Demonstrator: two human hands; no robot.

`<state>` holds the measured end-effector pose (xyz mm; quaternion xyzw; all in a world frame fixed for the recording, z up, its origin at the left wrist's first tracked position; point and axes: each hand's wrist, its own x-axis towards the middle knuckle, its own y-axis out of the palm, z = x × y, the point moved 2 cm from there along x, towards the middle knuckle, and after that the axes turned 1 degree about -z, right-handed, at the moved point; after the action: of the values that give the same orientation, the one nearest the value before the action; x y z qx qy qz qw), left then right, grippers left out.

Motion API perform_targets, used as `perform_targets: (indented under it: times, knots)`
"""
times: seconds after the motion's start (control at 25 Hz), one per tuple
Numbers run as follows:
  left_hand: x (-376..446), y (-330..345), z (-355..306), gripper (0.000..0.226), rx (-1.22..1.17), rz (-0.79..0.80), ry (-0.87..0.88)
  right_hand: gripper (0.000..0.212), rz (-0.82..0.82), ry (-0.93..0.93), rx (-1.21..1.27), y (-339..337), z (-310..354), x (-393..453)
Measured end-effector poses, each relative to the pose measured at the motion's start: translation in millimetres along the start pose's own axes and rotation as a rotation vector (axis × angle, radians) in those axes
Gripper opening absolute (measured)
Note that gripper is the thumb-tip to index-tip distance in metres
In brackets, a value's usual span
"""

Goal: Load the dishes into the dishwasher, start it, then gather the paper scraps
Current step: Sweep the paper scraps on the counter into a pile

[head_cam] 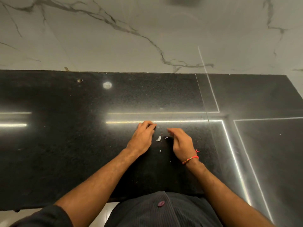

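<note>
A few small white paper scraps (158, 138) lie on the black granite countertop (82, 145), between my two hands. One more tiny scrap (160, 151) lies nearer to me. My left hand (142, 136) rests on the counter left of the scraps. Its fingers are curled, with the tips tucked down at the surface, and whatever is under them is hidden. My right hand (182, 141) hovers just right of the scraps, fingers loosely bent and blurred, holding nothing that I can see. A red thread bracelet (191, 158) is on that wrist.
A grey-veined marble wall (147, 38) rises behind the counter. The counter has a small hole (80, 80) and a pale round spot (107, 85) at the back left, and a seam (202, 99) on the right. Its front edge is at my waist.
</note>
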<state>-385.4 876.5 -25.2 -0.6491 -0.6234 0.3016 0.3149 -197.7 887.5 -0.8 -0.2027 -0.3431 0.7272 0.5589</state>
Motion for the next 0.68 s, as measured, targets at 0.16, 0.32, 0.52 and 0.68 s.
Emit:
perform_targets:
  times: [0.16, 0.32, 0.52, 0.68]
  knots:
    - [1, 10, -17, 0.029, 0.133, 0.033, 0.042, 0.037, 0.008, 0.131, -0.102, -8, -7, 14]
    - [-30, 7, -22, 0.029, -0.050, 0.064, 0.094, 0.042, 0.143, 0.039, -0.099, 9, 2, 6]
    - [-37, -9, -2, 0.031, -0.128, -0.151, -0.130, 0.045, 0.133, 0.083, -0.203, 15, -4, 12]
    - [-29, -3, 1, 0.035, -0.090, -0.072, -0.105, 0.048, 0.303, -0.066, -0.173, 30, 14, -5]
